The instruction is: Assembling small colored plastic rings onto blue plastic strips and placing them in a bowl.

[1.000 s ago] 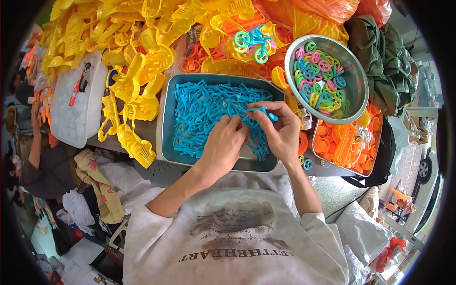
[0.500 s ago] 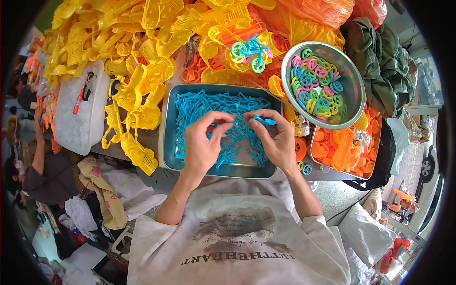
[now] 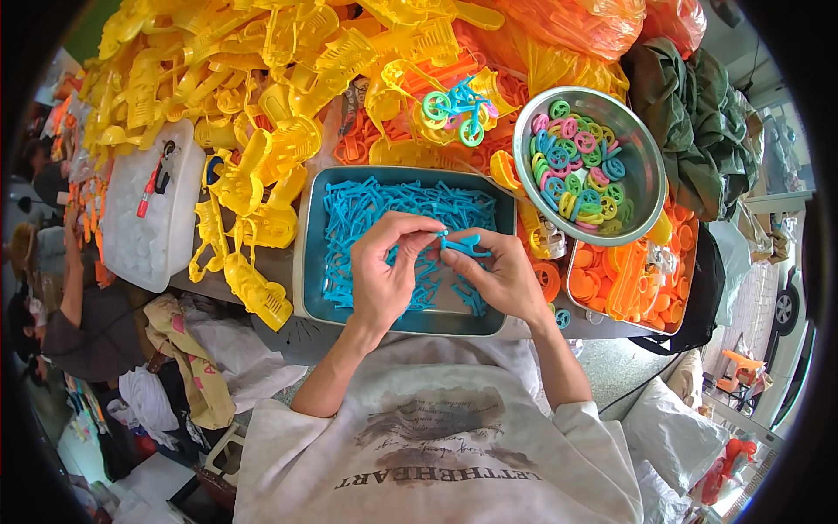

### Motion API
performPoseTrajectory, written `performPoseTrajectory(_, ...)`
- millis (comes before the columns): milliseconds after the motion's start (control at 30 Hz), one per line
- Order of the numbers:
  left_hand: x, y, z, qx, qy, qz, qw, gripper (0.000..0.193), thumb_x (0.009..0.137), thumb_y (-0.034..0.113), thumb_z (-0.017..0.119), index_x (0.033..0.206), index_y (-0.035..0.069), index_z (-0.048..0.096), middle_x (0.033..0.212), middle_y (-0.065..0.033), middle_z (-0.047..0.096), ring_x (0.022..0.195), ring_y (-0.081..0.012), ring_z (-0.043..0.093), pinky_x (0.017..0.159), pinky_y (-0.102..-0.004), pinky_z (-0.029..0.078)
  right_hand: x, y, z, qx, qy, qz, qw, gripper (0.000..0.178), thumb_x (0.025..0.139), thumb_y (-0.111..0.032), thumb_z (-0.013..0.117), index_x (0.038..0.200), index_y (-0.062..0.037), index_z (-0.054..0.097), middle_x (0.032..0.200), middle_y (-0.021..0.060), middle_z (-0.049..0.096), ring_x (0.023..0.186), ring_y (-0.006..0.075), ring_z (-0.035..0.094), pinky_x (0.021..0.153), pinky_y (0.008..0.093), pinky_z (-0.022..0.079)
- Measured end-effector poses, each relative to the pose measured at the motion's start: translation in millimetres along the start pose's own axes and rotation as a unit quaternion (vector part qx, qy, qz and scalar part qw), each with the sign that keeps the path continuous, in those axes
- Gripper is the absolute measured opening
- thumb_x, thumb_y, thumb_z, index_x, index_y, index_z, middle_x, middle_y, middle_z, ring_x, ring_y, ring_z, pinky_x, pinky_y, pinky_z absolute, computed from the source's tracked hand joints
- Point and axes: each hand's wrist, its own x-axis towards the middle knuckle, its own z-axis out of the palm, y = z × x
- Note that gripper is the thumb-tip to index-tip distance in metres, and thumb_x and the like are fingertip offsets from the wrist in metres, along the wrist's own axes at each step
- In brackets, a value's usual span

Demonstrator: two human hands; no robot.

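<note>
A blue plastic toy piece (image 3: 470, 245) is pinched between the thumb and fingers of my right hand (image 3: 506, 278). My left hand (image 3: 384, 272) is closed at the fingertips on a small blue plastic part (image 3: 443, 234), which meets the piece in my right hand. Both hands are over a metal tray (image 3: 305, 262) holding many loose blue plastic parts (image 3: 367, 199), some of them slender and forked. Beyond the tray, a toy bicycle (image 3: 463, 106) with a blue frame and green wheels rests on the pile.
Yellow plastic parts (image 3: 262, 293) are heaped at left and far. A steel bowl (image 3: 522, 166) of coloured toy wheels (image 3: 572, 140) stands right, above a tray of orange parts (image 3: 624, 279). A white tub (image 3: 113, 236) with a red-handled tool (image 3: 148, 196) lies left. Another person (image 3: 92, 327) is far left.
My hands have come together, and the blue part in my left fingers now meets the piece in my right. The view has shifted slightly.
</note>
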Motion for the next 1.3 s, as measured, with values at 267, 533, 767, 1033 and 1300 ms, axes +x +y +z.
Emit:
performPoseTrajectory(267,1.5,1.5,8.6,-0.057,-0.002,-0.015,0.998,0.009,0.092,0.001,0.056,0.096,0.001,0.064,0.086,-0.0076,0.061,0.07,-0.0114,0.06,0.06,-0.0237,0.051,0.7,-5.9,-13.3,0.085,-0.075,0.035,0.993,0.023,0.092,-0.017,0.062,0.106,0.0014,0.066,0.09,0.0059,0.071,0.078,0.0067,0.063,0.064,0.0229,0.051)
performPoseTrajectory(533,-0.7,7.9,13.3,-0.106,-0.014,-0.056,0.993,0.009,0.094,0.002,0.054,0.096,-0.001,0.063,0.087,-0.0069,0.059,0.067,-0.01,0.057,0.055,-0.0231,0.052,3.7,-8.8,-18.2,0.1,-0.105,0.07,0.987,0.019,0.092,-0.014,0.061,0.101,0.0026,0.064,0.088,0.0084,0.069,0.071,0.0093,0.061,0.06,0.0232,0.05)
performPoseTrajectory(767,2.0,0.2,9.7,-0.085,-0.032,0.002,0.996,0.009,0.094,0.002,0.055,0.097,-0.001,0.063,0.091,-0.0078,0.059,0.068,-0.0102,0.058,0.057,-0.0235,0.053,5.5,-9.2,-18.6,0.118,-0.11,0.068,0.985,0.019,0.091,-0.014,0.061,0.1,0.0025,0.065,0.087,0.0083,0.069,0.071,0.0094,0.061,0.061,0.0232,0.049)
performPoseTrajectory(1033,1.3,6.5,11.2,-0.117,-0.026,-0.027,0.992,0.01,0.094,0.002,0.054,0.097,-0.001,0.063,0.091,-0.0083,0.06,0.067,-0.0108,0.058,0.058,-0.024,0.053,6.4,-6.8,-22.4,0.146,-0.13,0.081,0.977,0.019,0.09,-0.014,0.062,0.1,0.0016,0.066,0.086,0.0077,0.069,0.072,0.0102,0.061,0.062,0.0233,0.048)
performPoseTrajectory(1300,3.9,4.1,4.3,-0.099,-0.062,-0.011,0.993,0.01,0.092,0.0,0.055,0.098,0.0,0.063,0.091,-0.0088,0.061,0.064,-0.0123,0.06,0.057,-0.0242,0.052,7.3,-9.6,-22.6,0.165,-0.138,0.09,0.973,0.018,0.09,-0.016,0.064,0.098,0.0004,0.066,0.086,0.0068,0.069,0.072,0.0102,0.061,0.063,0.0234,0.049)
